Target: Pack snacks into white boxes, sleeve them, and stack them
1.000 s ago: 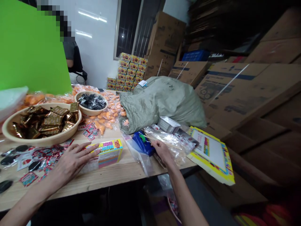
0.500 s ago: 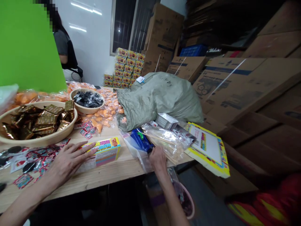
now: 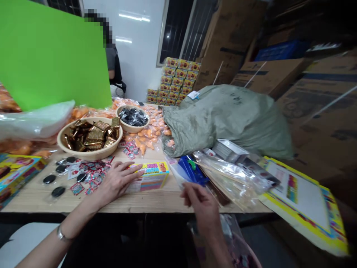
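My left hand [image 3: 118,180] lies with its fingers stretched out over the left part of a small printed carton [image 3: 152,178], which rests on its side on the wooden table. My right hand [image 3: 200,201] is just above the table's front edge, thumb and fingers pinched together. Anything between those fingertips is too small or blurred to make out. Beyond it sits a blue tape dispenser [image 3: 192,171] with a green part, beside clear plastic bags [image 3: 231,180]. Left of the carton, small red-and-teal sachets [image 3: 96,175] and wrapped black discs [image 3: 58,191] are scattered.
Cream bowls hold gold-wrapped pieces [image 3: 95,137] and black wrapped pieces [image 3: 134,117]. Orange packaged pieces [image 3: 147,134] spill near a large grey-green sack [image 3: 231,115]. A yellow-bordered sheet [image 3: 306,201] overhangs the right edge. Stacked cartons [image 3: 177,82] and a person [image 3: 114,70] are behind.
My right hand has come away from the tape dispenser toward me, fingers pinched. My left hand stays on the carton. The view has swung left, showing more of the table's left side.
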A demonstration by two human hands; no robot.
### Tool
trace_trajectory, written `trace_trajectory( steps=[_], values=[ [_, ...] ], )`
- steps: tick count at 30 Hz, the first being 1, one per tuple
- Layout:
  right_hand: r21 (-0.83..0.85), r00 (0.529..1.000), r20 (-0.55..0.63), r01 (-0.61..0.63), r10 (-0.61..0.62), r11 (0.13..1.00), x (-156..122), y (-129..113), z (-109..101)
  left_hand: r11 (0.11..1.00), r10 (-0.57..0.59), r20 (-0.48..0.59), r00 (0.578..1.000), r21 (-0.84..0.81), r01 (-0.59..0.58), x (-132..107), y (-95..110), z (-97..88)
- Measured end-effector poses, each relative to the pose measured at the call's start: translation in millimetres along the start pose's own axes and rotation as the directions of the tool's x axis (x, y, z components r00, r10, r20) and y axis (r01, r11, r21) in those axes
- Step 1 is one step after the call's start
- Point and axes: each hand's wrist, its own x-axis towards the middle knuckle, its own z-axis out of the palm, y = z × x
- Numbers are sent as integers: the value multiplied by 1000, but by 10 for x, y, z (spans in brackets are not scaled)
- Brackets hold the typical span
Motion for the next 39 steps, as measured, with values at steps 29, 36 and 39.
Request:
trace_trajectory(
  steps=[29,36,39],
  values=[
    [632,696,648,-718,308,293,-84,-242,981,987,-154,-82,985,-50,150,151,291,-11],
    [555,635,708,-771,309,313,-265,62,1053,976,-205,-98,974,-92,196,192,206,34],
    [508,743,607,-637,283,580,-376,112,1029,969,-243,-43,969,29,244,221,211,84]
  ],
)
